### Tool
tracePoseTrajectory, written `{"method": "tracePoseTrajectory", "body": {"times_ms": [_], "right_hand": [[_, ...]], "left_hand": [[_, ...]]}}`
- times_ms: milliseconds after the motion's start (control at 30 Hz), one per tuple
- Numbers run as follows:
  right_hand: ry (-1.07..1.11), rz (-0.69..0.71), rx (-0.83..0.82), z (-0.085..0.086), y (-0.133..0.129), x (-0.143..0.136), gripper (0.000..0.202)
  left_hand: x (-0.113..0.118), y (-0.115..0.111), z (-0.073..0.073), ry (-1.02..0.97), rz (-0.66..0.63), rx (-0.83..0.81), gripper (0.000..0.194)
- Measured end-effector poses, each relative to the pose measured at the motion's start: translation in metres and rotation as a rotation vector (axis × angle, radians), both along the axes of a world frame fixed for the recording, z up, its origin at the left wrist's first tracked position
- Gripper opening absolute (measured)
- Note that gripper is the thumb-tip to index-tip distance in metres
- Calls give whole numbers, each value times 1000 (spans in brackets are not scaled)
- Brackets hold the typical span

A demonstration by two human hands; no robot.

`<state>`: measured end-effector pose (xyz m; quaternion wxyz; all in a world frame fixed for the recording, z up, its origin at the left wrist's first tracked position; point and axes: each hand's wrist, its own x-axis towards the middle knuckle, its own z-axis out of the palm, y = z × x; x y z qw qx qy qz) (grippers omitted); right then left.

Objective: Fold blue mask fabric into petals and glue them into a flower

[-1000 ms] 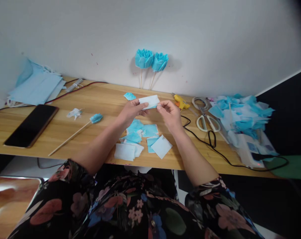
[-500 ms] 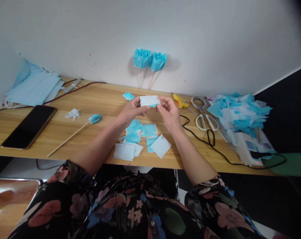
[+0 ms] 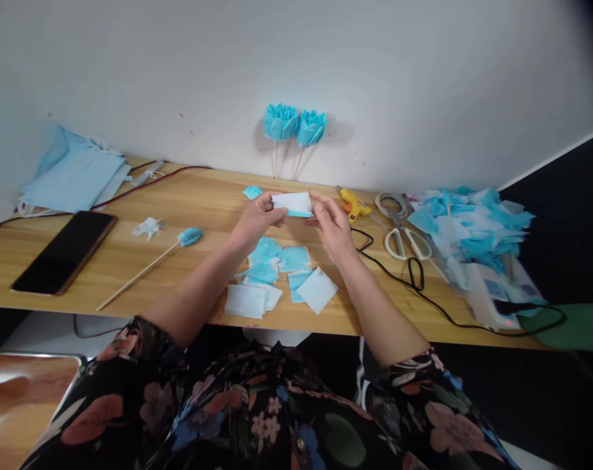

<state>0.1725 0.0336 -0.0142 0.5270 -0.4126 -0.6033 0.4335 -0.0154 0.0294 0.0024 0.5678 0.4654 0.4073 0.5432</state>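
Observation:
Between my two hands is a small folded piece of mask fabric [image 3: 292, 202], white with a blue strip along its lower edge. My left hand [image 3: 261, 217] pinches its left end, and my right hand [image 3: 330, 220] pinches the right end. Below them on the table lie several loose cut pieces, among them a white square [image 3: 317, 290], a blue piece [image 3: 295, 258] and a white piece [image 3: 245, 300]. A small blue piece [image 3: 252, 192] rests just beyond my left hand. Further left lies a wooden stick [image 3: 137, 275] with a blue bud [image 3: 189, 235] on its end.
Two blue fabric flowers [image 3: 280, 122] on sticks lean against the wall. At right are a yellow glue gun [image 3: 354, 203], scissors [image 3: 407, 243], a fabric scrap heap [image 3: 477, 219] and a white power strip [image 3: 490, 300]. At left are stacked masks [image 3: 76, 176] and a phone [image 3: 65, 251].
The held fabric piece now tilts slightly, its right end lower, and more of its blue strip shows. My right hand's fingers have shifted on its end. The camera view moved slightly.

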Motion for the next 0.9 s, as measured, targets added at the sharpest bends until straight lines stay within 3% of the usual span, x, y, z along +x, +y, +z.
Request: {"method": "tracePoseTrajectory", "body": {"times_ms": [133,400,633,900], "right_hand": [[43,23,-62,0,1,0,62],[155,43,-289,1,4,0,57],[178,-8,-233,2,2,-5,38],[218,35,-205,6,-1,-4,35]], "left_hand": [[0,-2,2,18,-24,2,27],[5,-5,3,82,-38,8,28],[5,-6,2,33,-48,17,31],[7,-4,-3,-2,1,4,30]]}}
